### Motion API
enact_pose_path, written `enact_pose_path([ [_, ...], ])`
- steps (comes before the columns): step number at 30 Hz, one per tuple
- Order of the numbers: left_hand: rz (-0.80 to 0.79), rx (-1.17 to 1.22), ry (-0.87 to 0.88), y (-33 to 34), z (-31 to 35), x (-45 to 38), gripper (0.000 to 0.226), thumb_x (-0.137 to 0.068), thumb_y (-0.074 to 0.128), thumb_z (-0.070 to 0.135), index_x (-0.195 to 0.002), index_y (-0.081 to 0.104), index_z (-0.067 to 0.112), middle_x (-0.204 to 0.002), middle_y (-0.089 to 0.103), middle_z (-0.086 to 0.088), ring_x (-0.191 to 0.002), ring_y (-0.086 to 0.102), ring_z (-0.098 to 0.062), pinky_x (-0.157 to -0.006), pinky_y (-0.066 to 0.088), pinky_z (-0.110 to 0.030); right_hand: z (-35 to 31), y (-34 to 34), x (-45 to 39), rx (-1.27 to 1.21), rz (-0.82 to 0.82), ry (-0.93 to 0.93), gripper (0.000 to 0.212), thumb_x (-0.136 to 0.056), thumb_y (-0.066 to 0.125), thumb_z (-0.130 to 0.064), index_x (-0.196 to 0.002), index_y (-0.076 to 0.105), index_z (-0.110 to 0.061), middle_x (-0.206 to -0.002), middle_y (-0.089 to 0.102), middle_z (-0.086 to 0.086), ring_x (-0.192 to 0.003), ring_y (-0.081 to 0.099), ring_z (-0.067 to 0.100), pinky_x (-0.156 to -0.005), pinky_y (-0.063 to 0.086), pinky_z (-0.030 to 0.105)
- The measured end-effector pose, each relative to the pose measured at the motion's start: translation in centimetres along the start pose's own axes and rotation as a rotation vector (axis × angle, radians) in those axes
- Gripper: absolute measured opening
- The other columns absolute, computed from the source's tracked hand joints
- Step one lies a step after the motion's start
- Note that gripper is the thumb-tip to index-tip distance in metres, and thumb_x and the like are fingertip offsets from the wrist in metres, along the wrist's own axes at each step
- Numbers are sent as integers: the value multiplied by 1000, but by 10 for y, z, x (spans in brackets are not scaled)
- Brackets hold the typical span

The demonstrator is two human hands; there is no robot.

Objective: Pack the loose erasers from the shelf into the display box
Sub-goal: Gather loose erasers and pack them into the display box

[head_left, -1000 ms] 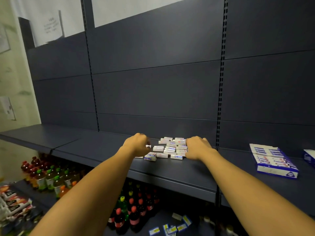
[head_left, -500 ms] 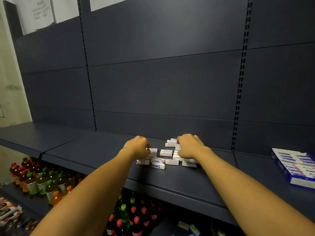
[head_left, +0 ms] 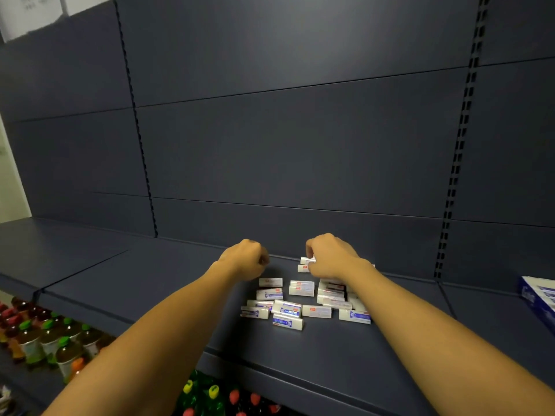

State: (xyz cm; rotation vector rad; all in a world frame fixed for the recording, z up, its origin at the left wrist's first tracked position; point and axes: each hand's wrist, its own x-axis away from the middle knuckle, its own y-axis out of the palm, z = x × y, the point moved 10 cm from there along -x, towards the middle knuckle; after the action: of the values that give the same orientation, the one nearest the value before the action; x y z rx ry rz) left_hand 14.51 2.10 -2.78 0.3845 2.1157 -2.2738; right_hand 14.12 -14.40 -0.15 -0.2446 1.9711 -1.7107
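While the loose erasers (head_left: 303, 301) lie heaped mid-shelf (head_left: 150, 283), the right hand (head_left: 332, 256) pinches erasers at the heap's rear. The left hand (head_left: 244, 259) is fisted beside the heap, contents undeterminable. The display box (head_left: 537, 298) sits well right of the heap.

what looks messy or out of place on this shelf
The erasers lie in a loose jumble on the shelf, some flat, some on edge, at mixed angles. The display box sits apart at the right edge. Nothing looks damaged.

blue and red print on the eraser sleeves (head_left: 286, 309), display box (head_left: 537, 298) lettering, wall papers (head_left: 33, 10), all too blurred to read
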Motion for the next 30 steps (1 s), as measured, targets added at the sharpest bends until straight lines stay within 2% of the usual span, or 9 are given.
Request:
enact_pose_path([
  [4, -87, 28, 51, 14, -1, -15, 31, -100, 55, 18, -127, 69, 16, -127, 68, -5, -110, 64, -24, -97, 55, -39, 0, 0, -11, -43, -5, 8, 18, -83, 65, -19, -101, 65, -19, -96, 65, 2, -82, 63, 21, -72, 58, 36],
  [8, -215, 48, 116, 32, 3, -24, 29, -98, 60, 29, -122, 71, 19, -122, 70, -3, -109, 64, -20, -99, 54, -40, -1, 12, -17, -40, -71, 34, 21, -84, 66, -17, -104, 68, -18, -95, 64, 2, -84, 63, 21, -75, 59, 36],
  [14, -286, 116, 164, 35, 10, -32, 26, -93, 65, 37, -105, 79, 18, -106, 75, -2, -100, 66, -17, -91, 55, -34, 3, 31, -20, -41, -157, 85, 22, -84, 64, -12, -104, 73, -18, -96, 65, 1, -86, 64, 22, -76, 59, 35],
  [19, -388, 132, 235, 41, 16, -29, 21, -88, 74, 27, -106, 80, 19, -104, 76, 5, -99, 67, -11, -94, 54, -31, 4, 41, -21, -63, -212, 115, 20, -84, 73, -18, -104, 75, -17, -102, 69, 1, -91, 66, 20, -84, 59, 39],
  [23, -341, 131, 279, 36, 15, -31, 20, -89, 75, 27, -105, 80, 17, -104, 76, 3, -96, 67, -12, -92, 56, -31, 4, 43, -23, -64, -222, 120, 18, -85, 75, -20, -102, 76, -16, -101, 70, 1, -90, 67, 19, -86, 59, 39],
  [27, -228, 149, 284, 19, 10, -42, 18, -90, 75, 27, -105, 76, 18, -103, 73, 2, -95, 67, -13, -91, 57, -33, 4, 43, -22, -67, -224, 137, 20, -85, 77, -23, -104, 75, -18, -104, 70, 0, -92, 66, 18, -88, 58, 38],
  [30, -143, 140, 294, 4, 5, -47, 15, -89, 76, 29, -102, 74, 20, -95, 69, 6, -89, 65, -11, -81, 55, -27, 6, 46, -21, -63, -247, 151, 24, -84, 80, -25, -107, 75, -19, -107, 70, 0, -94, 66, 19, -88, 57, 37],
])
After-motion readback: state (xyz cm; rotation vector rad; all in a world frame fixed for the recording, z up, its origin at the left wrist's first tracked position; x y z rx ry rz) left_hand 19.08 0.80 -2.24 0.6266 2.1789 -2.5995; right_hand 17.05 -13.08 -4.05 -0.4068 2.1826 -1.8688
